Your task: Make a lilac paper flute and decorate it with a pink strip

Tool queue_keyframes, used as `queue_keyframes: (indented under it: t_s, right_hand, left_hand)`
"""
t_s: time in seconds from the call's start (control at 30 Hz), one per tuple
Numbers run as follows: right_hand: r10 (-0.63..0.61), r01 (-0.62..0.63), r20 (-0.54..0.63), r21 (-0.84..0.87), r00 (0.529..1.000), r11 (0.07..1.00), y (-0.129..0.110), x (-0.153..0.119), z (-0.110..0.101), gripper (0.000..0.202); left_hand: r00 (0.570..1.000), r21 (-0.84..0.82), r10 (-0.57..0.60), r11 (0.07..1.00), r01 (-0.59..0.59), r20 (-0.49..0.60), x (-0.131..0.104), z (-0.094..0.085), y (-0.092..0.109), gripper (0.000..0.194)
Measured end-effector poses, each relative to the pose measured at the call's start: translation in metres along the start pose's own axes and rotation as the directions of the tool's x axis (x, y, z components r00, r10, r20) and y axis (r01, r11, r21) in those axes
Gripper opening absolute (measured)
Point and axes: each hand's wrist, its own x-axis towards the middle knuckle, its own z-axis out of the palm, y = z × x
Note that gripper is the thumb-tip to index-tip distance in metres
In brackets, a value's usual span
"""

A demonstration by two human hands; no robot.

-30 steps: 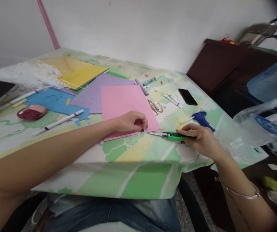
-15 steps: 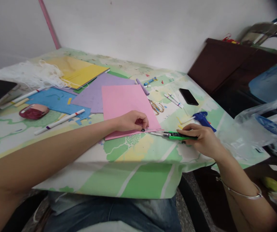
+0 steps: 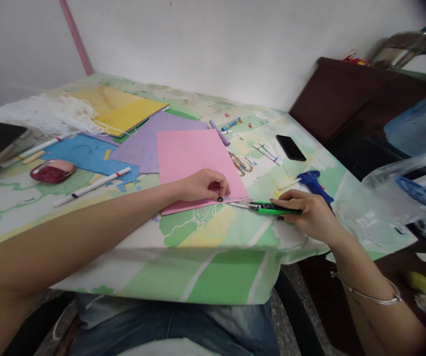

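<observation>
A pink sheet lies on the table in front of me. My left hand rests on its near part, thumb and fingers pinched at the near edge. In my right hand is a green and black utility knife, held nearly flat with its blade out. The blade points left along the sheet's near right edge, its tip close to my left thumb. A thin pink strip shows beside that edge. Gold-handled scissors lie partly under the sheet's right side.
A blue glue gun, a black phone and white markers lie to the right. Purple, blue and yellow sheets, white cord and a red mouse are left. A plastic bag sits at the right edge.
My right hand and the utility knife have shifted slightly left, toward my left hand. My left hand and the pink sheet are nearly unmoved.
</observation>
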Motion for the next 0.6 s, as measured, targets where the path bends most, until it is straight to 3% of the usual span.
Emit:
queue_keyframes:
  t_s: [0.6]
  right_hand:
    - [0.006,-0.006,0.003,-0.024,1.0,1.0,0.0047,0.0016,-0.0004,0.039]
  left_hand:
    - [1.0,0.003,0.007,1.0,-0.007,-0.006,-0.0007,0.0004,-0.0022,0.01]
